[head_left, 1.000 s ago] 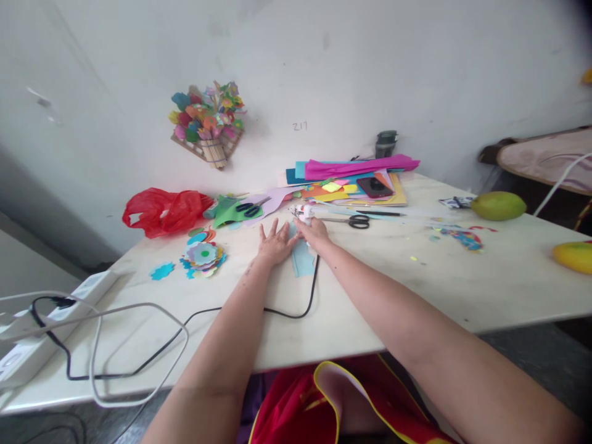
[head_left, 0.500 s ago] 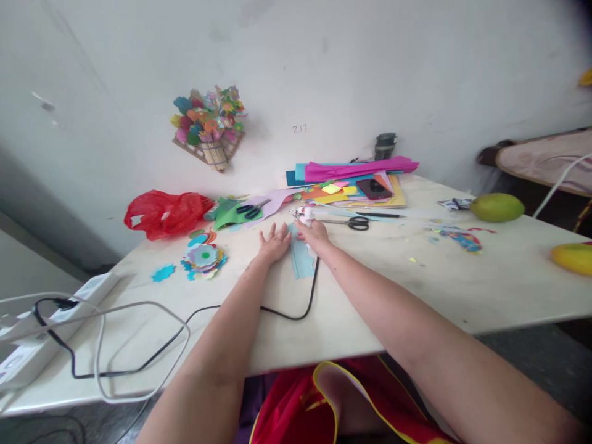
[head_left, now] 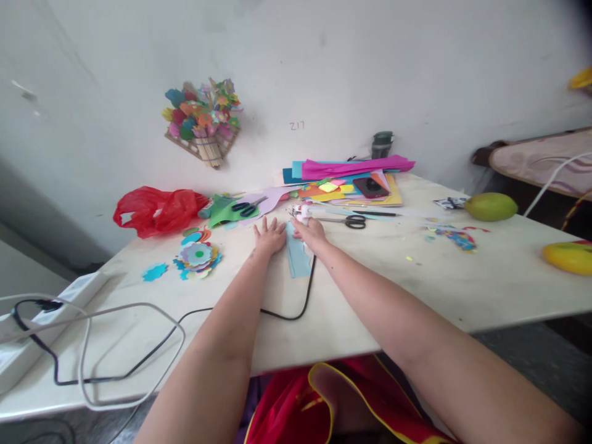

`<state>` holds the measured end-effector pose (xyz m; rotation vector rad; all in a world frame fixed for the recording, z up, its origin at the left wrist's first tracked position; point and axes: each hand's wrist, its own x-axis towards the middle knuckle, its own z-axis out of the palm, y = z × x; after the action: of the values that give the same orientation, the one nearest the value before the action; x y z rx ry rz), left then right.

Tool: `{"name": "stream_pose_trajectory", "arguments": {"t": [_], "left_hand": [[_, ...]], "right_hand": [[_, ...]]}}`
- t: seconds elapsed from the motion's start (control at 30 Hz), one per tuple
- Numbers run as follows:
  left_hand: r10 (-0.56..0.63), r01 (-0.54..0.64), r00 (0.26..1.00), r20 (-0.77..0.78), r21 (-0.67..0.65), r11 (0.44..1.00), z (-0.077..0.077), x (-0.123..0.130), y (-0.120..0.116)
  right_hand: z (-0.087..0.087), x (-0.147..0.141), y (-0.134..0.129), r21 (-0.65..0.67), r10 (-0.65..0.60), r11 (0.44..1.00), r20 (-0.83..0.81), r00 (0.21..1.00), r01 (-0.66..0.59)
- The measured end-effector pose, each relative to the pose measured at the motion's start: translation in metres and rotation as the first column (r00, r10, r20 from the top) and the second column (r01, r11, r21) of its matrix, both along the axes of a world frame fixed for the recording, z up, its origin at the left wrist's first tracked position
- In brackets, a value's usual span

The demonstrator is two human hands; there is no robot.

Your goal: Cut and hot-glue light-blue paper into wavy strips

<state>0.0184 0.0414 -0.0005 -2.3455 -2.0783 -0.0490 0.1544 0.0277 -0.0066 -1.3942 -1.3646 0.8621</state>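
A light blue strip of paper (head_left: 298, 259) lies lengthwise on the table between my hands. Flat at its left edge, my left hand (head_left: 270, 237) has its fingers spread. My right hand (head_left: 309, 233) rests on the strip's upper right part, its index finger stretched forward and the other fingers partly bent; nothing held in it can be made out. Just beyond it is a white glue gun (head_left: 301, 211), whose black cord runs down past the strip. Black-handled scissors (head_left: 356, 221) lie to the right of my right hand.
A red plastic bag (head_left: 160, 211), stacked paper flowers (head_left: 197, 255) and a white power strip (head_left: 50, 320) with looping cables are on the left. Coloured sheets (head_left: 356, 168), a phone (head_left: 370, 187) and another pair of scissors (head_left: 250, 207) lie at the back. A green mango (head_left: 491, 206) sits right.
The whole view has shifted slightly, so things appear a little further left. Both hands stay at the blue strip, with hardly any change in pose.
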Motion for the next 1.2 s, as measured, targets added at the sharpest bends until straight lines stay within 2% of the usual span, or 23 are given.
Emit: {"name": "stream_pose_trajectory", "arguments": {"t": [0.17,0.37,0.6,0.73,0.93,1.1,1.2], "left_hand": [[0.038,-0.039,0.999,0.025,0.02,0.999,0.0,0.002,-0.004],[0.022,-0.026,0.996,0.087,0.041,0.999,0.0,-0.001,-0.004],[0.069,-0.093,0.99,0.121,0.208,0.974,0.004,-0.001,-0.015],[0.019,-0.038,0.997,0.074,0.259,0.965,0.006,0.001,-0.021],[-0.153,0.17,0.985,-0.075,0.342,0.924,0.008,0.008,-0.032],[-0.147,0.181,0.981,-0.129,0.32,0.93,0.008,0.011,-0.038],[-0.184,0.225,0.972,-0.148,0.335,0.915,0.007,0.011,-0.042]], "right_hand": [[-0.002,0.0,0.001,0.019,-0.003,1.0,0.004,1.0,0.003],[-0.002,-0.001,0.002,0.009,-0.001,1.0,0.007,1.0,0.001],[0.001,-0.001,0.0,0.004,0.002,1.0,-0.004,1.0,-0.002],[-0.001,0.0,0.001,0.003,-0.002,1.0,0.003,1.0,0.002],[-0.001,0.001,0.001,-0.008,-0.032,0.999,0.091,0.995,0.033],[0.002,0.002,-0.002,0.033,-0.067,0.997,0.112,0.991,0.063],[0.003,0.003,-0.002,0.031,-0.055,0.998,0.108,0.993,0.052]]}}
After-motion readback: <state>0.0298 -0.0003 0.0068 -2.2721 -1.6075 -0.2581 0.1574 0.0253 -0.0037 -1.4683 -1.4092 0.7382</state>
